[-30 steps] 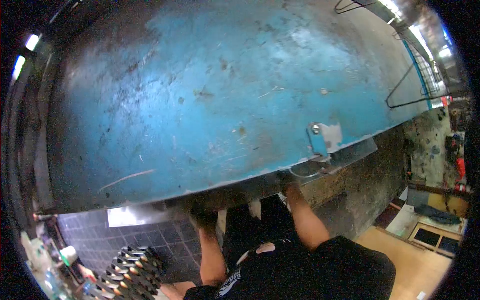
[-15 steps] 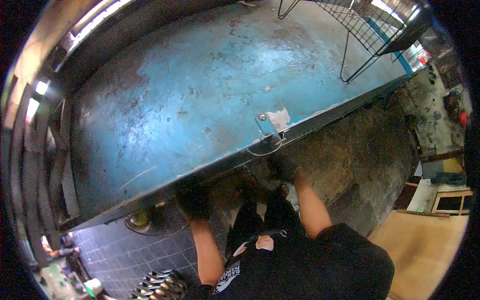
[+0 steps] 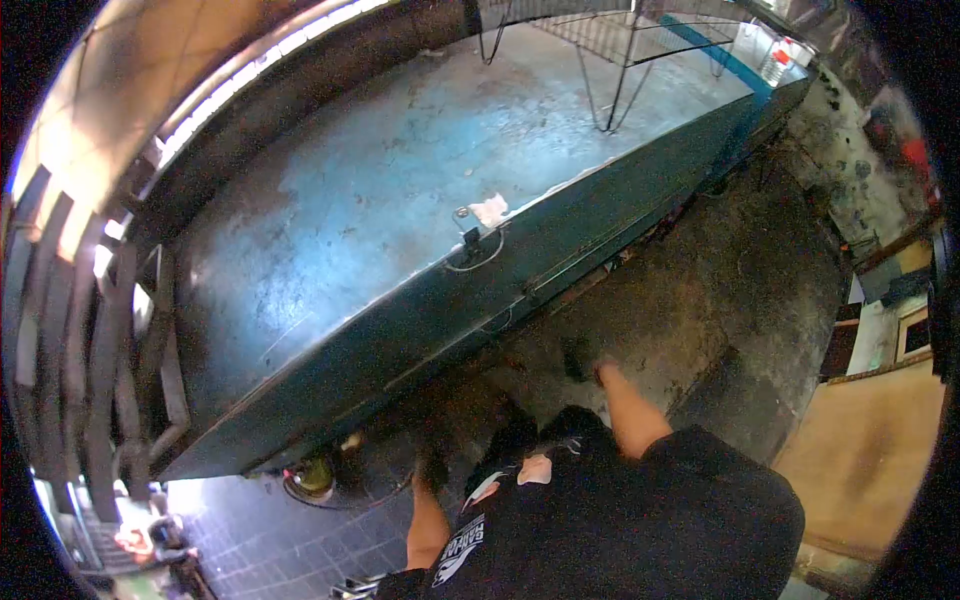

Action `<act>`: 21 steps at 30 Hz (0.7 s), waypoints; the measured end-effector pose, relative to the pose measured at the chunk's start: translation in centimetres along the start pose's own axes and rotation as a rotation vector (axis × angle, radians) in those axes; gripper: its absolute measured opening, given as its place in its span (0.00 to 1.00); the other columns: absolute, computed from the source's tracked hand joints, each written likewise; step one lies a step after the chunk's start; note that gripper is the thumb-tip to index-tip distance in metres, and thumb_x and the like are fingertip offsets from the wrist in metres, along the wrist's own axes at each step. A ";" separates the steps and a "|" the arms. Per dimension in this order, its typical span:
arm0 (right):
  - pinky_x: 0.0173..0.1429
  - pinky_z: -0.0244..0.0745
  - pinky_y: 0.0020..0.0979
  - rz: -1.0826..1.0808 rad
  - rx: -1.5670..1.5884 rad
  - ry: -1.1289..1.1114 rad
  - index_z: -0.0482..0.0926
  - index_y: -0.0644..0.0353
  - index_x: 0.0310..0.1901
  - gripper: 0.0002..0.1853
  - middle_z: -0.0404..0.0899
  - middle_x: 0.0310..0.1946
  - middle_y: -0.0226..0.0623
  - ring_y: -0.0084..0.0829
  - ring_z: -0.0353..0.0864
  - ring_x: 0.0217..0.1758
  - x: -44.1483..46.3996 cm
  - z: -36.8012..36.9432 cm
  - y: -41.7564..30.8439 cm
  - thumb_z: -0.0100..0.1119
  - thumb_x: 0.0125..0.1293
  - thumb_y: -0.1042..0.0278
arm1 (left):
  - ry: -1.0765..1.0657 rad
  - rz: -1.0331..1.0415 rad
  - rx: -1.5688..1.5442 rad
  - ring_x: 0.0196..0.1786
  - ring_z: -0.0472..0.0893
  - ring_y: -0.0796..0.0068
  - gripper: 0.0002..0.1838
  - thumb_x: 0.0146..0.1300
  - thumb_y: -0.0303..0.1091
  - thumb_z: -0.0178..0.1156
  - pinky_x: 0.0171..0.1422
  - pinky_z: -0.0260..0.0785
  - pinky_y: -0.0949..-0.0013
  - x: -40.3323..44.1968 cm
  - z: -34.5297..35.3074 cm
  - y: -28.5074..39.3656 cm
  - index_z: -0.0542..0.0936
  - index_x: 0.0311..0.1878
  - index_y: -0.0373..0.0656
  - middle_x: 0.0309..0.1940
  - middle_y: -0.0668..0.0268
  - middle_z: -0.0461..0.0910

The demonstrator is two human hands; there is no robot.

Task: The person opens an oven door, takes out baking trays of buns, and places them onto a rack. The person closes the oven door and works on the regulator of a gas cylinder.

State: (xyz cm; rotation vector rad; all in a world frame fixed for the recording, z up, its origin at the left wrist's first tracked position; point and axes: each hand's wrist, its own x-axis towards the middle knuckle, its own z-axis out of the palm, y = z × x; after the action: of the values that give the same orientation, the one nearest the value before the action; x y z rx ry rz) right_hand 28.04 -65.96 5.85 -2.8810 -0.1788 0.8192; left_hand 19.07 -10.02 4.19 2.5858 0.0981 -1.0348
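Observation:
My left hand (image 3: 430, 466), in a dark glove, hangs low in front of the blue metal worktop (image 3: 370, 190). It is near a looped hose or cable and a yellow-green rounded object (image 3: 313, 480) on the floor. My right hand (image 3: 580, 360), also dark-gloved, is over the brown floor, below the worktop's front edge and apart from it. Shadow and blur hide the fingers of both hands, and nothing held can be made out. A small metal latch (image 3: 466, 226) with a wire loop sits at the worktop's edge.
A black wire rack (image 3: 630, 60) stands at the worktop's far right, with a clear bottle (image 3: 774, 64) by the corner. Dark metal bars (image 3: 100, 370) line the left. A tan board (image 3: 860, 450) lies at right. Grey tiles (image 3: 250, 540) cover the left floor.
The view has shifted, showing more of the worktop's front side. My left hand has drawn back from the worktop's edge, and my right hand now sits farther from the latch.

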 end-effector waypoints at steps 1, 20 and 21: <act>0.81 0.76 0.56 0.085 0.037 -0.122 0.85 0.53 0.74 0.28 0.84 0.75 0.48 0.50 0.82 0.78 -1.8 2.5 1.0 0.64 0.79 0.48 | -0.050 -0.026 -0.042 0.88 0.68 0.47 0.33 0.86 0.50 0.57 0.89 0.65 0.49 -1.9 1.7 -0.7 0.70 0.87 0.47 0.87 0.52 0.69; 0.86 0.73 0.53 0.332 0.518 -0.266 0.76 0.49 0.85 0.40 0.72 0.87 0.46 0.56 0.74 0.87 -34.2 31.2 4.2 0.56 0.82 0.32 | 0.027 -0.150 -0.227 0.72 0.86 0.39 0.35 0.76 0.66 0.59 0.74 0.78 0.43 -27.0 14.4 12.1 0.92 0.63 0.43 0.67 0.37 0.87; 0.86 0.73 0.53 0.333 0.530 -0.265 0.76 0.49 0.85 0.39 0.71 0.88 0.47 0.57 0.74 0.87 -36.0 33.5 3.5 0.56 0.83 0.33 | -0.022 -0.126 -0.036 0.72 0.87 0.37 0.36 0.77 0.67 0.58 0.74 0.78 0.42 -29.3 14.4 12.2 0.93 0.61 0.43 0.65 0.37 0.88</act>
State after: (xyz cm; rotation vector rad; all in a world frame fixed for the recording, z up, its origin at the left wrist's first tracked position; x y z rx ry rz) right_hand -19.88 -71.40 -4.39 -2.3228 0.4385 1.1036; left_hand -9.42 -24.49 18.09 2.5630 0.2749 -1.0953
